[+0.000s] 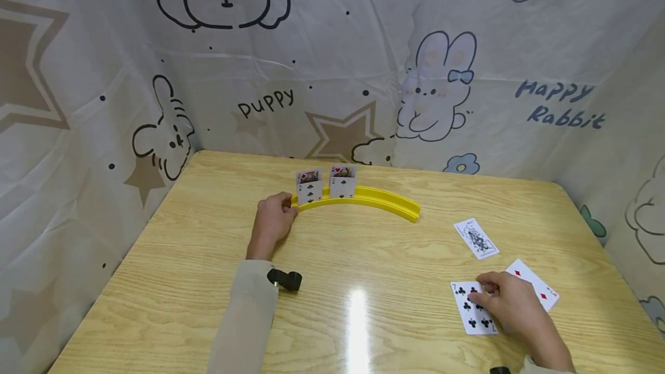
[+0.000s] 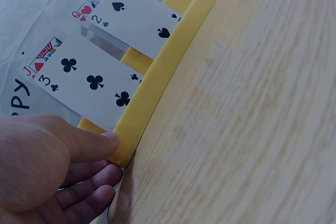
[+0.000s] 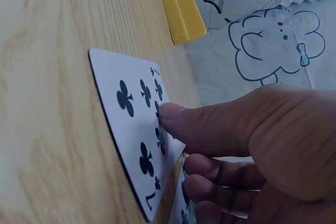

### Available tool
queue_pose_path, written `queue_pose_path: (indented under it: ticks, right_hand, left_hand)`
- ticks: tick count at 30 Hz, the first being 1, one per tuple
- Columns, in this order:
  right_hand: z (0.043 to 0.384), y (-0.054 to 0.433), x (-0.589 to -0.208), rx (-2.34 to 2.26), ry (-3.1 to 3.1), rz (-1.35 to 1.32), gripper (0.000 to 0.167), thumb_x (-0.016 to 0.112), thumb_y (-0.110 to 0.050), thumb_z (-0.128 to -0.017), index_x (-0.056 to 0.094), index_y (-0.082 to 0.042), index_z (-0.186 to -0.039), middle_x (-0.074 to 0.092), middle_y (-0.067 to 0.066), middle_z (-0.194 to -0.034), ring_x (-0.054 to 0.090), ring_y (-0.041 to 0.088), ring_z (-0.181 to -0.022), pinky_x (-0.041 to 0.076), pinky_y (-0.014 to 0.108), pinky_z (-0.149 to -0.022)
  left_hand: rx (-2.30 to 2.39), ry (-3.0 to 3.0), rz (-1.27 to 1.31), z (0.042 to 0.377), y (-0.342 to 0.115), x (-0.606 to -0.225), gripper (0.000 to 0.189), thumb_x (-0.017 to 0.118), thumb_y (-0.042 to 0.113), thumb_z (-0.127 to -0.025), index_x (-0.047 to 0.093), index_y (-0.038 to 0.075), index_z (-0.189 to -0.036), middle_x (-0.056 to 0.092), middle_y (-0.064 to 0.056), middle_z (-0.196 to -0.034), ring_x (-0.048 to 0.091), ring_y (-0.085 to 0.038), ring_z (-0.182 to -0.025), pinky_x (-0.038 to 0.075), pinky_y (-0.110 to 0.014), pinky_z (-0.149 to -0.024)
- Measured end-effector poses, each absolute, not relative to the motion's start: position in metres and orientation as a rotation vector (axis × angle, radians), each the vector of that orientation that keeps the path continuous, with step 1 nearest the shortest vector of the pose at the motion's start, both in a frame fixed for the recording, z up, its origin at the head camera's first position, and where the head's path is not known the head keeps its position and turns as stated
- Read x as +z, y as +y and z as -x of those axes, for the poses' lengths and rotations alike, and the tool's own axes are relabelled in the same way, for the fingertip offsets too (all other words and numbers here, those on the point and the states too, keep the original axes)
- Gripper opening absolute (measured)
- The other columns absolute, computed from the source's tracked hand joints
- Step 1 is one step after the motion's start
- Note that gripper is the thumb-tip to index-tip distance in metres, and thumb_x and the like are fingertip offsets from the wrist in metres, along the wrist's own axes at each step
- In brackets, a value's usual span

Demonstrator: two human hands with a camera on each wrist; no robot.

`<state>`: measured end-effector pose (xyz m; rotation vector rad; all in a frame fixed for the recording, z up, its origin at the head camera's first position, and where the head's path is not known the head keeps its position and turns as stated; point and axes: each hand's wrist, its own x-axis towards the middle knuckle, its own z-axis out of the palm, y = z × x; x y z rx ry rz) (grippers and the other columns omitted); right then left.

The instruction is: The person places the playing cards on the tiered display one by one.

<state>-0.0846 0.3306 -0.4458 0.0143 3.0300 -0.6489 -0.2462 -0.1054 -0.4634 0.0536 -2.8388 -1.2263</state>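
My left hand (image 1: 273, 216) pinches the left end of a curved yellow card holder (image 1: 387, 203), thumb on the front rail and fingers beneath. In its slot, close by that hand, the three of clubs (image 2: 94, 82) stands upright before a red jack (image 2: 44, 56). Farther along, the two of spades (image 2: 137, 17) stands before the queen of hearts (image 2: 94, 1). Over at the front right, my right hand (image 1: 511, 300) pinches the seven of clubs (image 1: 471, 311) by its right edge, thumb on its face. Another card with black pips (image 3: 182, 203) shows partly beneath those fingers.
A joker card (image 1: 476, 239) lies face up right of the holder. Partly covered by my right hand, a card with red diamonds (image 1: 532, 281) rests on the wooden table (image 1: 208, 316). Printed cloth (image 1: 322, 56) hangs along the back and both sides.
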Motion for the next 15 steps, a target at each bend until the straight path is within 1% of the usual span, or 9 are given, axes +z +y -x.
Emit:
queue_pose_path:
  ticks: [4, 9, 15]
  right_hand:
    - [0.0844, 0.3311, -0.4463, -0.656, 3.033, -0.023, 0.036, 0.086, -0.019, -0.078, 0.073, 0.005, -0.101, 0.061, -0.002, -0.079, 0.051, 0.015, -0.071, 0.044, 0.034, -0.062]
    - [0.0842, 0.3303, -0.4457, -0.681, 3.026, -0.048, 0.030, 0.085, -0.017, -0.078, 0.071, 0.002, -0.096, 0.063, -0.001, -0.080, 0.054, 0.015, -0.072, 0.045, 0.035, -0.064]
    - [0.0836, 0.3294, -0.4462, -0.734, 3.015, -0.093, 0.024, 0.084, -0.013, -0.078, 0.066, -0.002, -0.090, 0.060, -0.001, -0.075, 0.054, 0.015, -0.069, 0.044, 0.032, -0.061]
  left_hand:
    - [-1.226, -2.831, -0.042, 0.2455, -0.1058, -0.4634, 0.036, 0.072, 0.011, -0.094, 0.065, -0.001, -0.127, 0.069, -0.015, -0.109, 0.065, -0.023, -0.094, 0.054, -0.039, -0.082]
    - [-1.232, -2.827, -0.039, 0.2452, -0.1058, -0.4626, 0.036, 0.072, 0.011, -0.094, 0.065, -0.002, -0.127, 0.069, -0.015, -0.109, 0.065, -0.023, -0.094, 0.054, -0.039, -0.082]
    - [-1.213, -2.837, -0.041, 0.2449, -0.1060, -0.4635, 0.037, 0.071, 0.012, -0.094, 0.065, -0.002, -0.128, 0.069, -0.015, -0.110, 0.064, -0.023, -0.096, 0.054, -0.039, -0.083]
